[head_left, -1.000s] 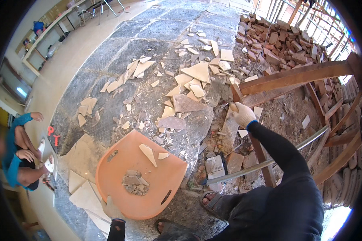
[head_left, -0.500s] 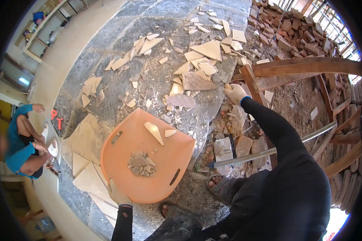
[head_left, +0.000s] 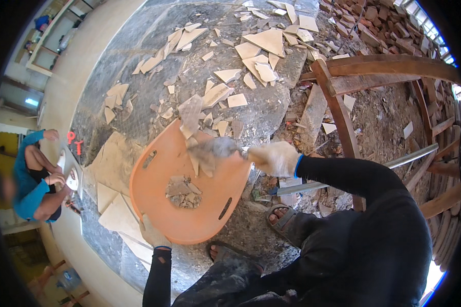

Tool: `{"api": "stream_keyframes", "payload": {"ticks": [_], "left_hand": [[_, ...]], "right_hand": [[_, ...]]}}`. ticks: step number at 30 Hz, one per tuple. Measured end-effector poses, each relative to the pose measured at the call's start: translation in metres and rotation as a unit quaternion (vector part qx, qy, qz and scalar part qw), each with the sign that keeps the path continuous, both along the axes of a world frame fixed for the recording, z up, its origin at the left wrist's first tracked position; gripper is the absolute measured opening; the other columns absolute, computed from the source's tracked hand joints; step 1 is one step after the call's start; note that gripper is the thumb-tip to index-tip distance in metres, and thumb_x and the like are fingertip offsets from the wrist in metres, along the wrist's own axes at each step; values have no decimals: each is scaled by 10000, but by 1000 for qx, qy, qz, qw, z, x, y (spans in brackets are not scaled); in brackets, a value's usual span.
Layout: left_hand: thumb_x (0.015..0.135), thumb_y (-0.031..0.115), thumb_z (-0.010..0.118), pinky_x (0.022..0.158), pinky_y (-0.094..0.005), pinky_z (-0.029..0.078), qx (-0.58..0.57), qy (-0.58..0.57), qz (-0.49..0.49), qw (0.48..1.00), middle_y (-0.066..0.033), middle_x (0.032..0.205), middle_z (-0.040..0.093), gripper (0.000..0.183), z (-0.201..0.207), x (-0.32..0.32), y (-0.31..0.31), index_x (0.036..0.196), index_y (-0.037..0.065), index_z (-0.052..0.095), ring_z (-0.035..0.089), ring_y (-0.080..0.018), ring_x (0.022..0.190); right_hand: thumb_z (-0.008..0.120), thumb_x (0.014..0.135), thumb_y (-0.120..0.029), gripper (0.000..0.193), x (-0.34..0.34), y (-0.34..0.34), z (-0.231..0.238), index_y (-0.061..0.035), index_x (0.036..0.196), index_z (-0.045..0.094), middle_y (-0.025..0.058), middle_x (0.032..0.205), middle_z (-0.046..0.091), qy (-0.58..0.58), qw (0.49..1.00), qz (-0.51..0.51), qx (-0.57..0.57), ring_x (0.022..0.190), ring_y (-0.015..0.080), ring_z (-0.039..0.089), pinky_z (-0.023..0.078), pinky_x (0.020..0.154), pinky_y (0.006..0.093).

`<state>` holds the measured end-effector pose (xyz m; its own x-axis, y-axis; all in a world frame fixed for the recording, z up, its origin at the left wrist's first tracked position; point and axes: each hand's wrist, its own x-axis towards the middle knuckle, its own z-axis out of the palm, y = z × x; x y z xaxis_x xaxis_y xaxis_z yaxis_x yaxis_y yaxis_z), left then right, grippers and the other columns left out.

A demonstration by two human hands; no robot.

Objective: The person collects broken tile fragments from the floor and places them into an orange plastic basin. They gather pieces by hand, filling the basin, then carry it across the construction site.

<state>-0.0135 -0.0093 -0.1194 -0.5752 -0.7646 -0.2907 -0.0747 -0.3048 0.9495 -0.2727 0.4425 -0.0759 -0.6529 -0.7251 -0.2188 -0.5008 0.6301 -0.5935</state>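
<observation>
Two gloved hands are recorded at one orange basin (head_left: 159, 204), a shallow pan set on a rubble-strewn concrete floor (head_left: 138, 92).

Right hand (head_left: 275, 158): clenched on a grey tile shard (head_left: 215, 149), which is blurred, so its outline can only be guessed at. The shard is held over the far right rim of the basin, projecting leftward from the fist, its long axis running roughly across the view toward the basin's middle.

Left hand (head_left: 152, 236): closed on the near rim of the basin, steadying it.

Basin contents: a small heap of grey rubble (head_left: 183, 190) near the centre, below and left of the held shard and apart from it; the right hand is the nearer.

Surroundings: pale broken tiles (head_left: 261, 51) scattered beyond the basin; a wooden frame (head_left: 343, 102) to the right; a seated person in blue (head_left: 33, 179) at far left.
</observation>
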Motion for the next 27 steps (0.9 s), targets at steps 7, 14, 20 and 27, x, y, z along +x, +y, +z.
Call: {"api": "stream_keyframes", "payload": {"ticks": [7,14,20,27], "left_hand": [[1101,266,561,968,-478,575,51,18,-45,998,-120,1244,677,306,-21,8,-23,1334,71,602,687,-290,1111],[1084,271,570,932,-454,576,68,60,1,996,-126,1238,686,356,-48,15,-29,1348,35,606,693,-294,1066],[1029,273,588,842,-422,592,-78,-44,62,994,-157,1150,719,388,-10,-9,8,1280,-19,633,720,-286,978],[1042,286,601,880,-419,586,-135,-51,5,989,-137,1142,709,403,-28,-2,-4,1308,-17,621,707,-282,978]], "right_hand": [[621,1003,-344,285,-60,47,-31,-134,1183,690,195,1019,771,86,944,-317,-10,1010,424,741,578,867,541],[654,910,-319,294,-183,118,-81,-54,937,778,266,956,751,212,889,-391,107,933,471,734,595,858,538],[626,970,-318,257,-136,99,-54,-84,1050,695,240,960,755,136,908,-392,60,968,456,732,568,857,572],[643,975,-307,233,-142,100,-44,-92,1066,641,252,929,756,196,883,-412,106,919,462,739,563,798,581]]}}
